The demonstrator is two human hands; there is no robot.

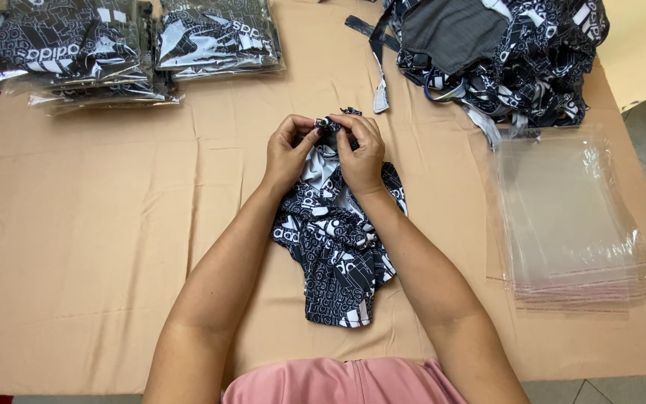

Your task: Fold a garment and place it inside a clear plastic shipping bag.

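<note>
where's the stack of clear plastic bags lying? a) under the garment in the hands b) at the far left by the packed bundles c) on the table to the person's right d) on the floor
c: the stack of clear plastic bags lies flat on the tan-covered table to the person's right, below the loose pile of printed garments, while the left hand and right hand pinch the top of a black-and-white printed garment at the middle.

Both bare forearms reach forward from the lower edge and converge toward the middle. Left hand and right hand sit side by side, backs up, wrists slightly bent. Fingers curled, thumbs and fingertips of both pinched shut close together.
</note>
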